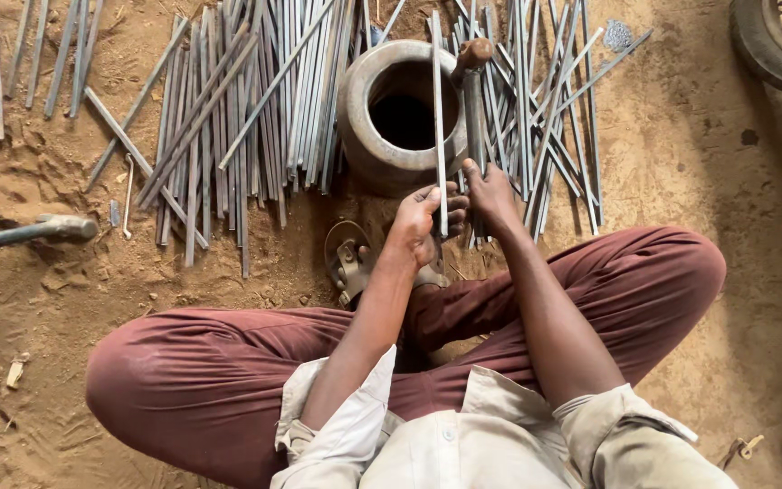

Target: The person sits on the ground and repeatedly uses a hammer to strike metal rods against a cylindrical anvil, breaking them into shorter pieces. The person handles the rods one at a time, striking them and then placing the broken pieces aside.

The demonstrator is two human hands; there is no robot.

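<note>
Fingers first: the left hand (420, 222) is clenched round the lower end of a thin metal rod (439, 118), pinching it firmly. The right hand (491, 195) sits just beside it, fingers curled on the handle of a hammer (473, 91) whose rusty head lies on the rim of the metal pot (364, 118). The rod runs straight up from the grip and lies across the pot's open mouth, resting on the rim. By the look of it, this is the straightening stage, rod bridged over the pot as an anvil. The next blow would want the rod held steady and the bent spot over the rim. Around the pot, a big spread of rods (246, 109) fans over the sandy ground (726, 163). A sandal (348, 258) sits below the pot, between crossed legs (210, 371).
</note>
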